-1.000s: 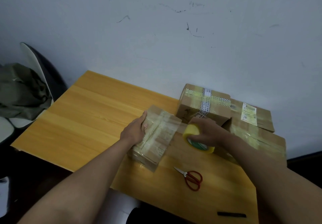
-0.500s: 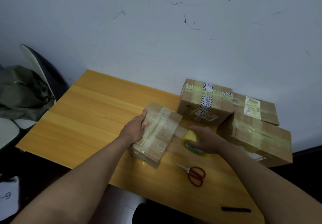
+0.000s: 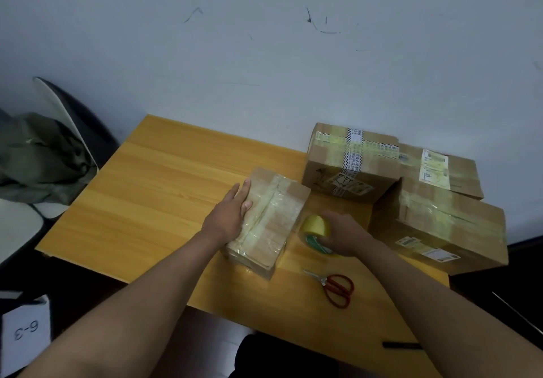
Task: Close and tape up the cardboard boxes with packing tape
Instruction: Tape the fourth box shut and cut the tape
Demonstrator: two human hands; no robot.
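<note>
The small cardboard box (image 3: 269, 220) lies in front of me near the middle of the wooden table (image 3: 152, 183), its flaps down and clear tape already running along the top seam and over the near end. My left hand (image 3: 230, 216) rests on its left side, fingers fairly straight along the top edge and thumb on the lid, pressing it steady instead of clutching it. My right hand (image 3: 342, 235) curls round the yellow tape roll (image 3: 317, 232), which sits just beside the box's right side, low over the table. A faint clear strip seems to run from the roll to the box's side, though I cannot tell for sure.

I judge I am in the middle of taping this box: drawing tape off the roll while the other hand pins the box. Next I need to keep the strip taut, lay it flat, then cut it, so the red-handled scissors (image 3: 335, 288) near my right forearm are what I will want.

Three taped boxes stand to the right against the wall: one with striped tape (image 3: 349, 163), a flat one with a label (image 3: 440, 169) and a large one (image 3: 440, 230) nearest me. A black marker (image 3: 402, 345) lies at the table's near edge.
</note>
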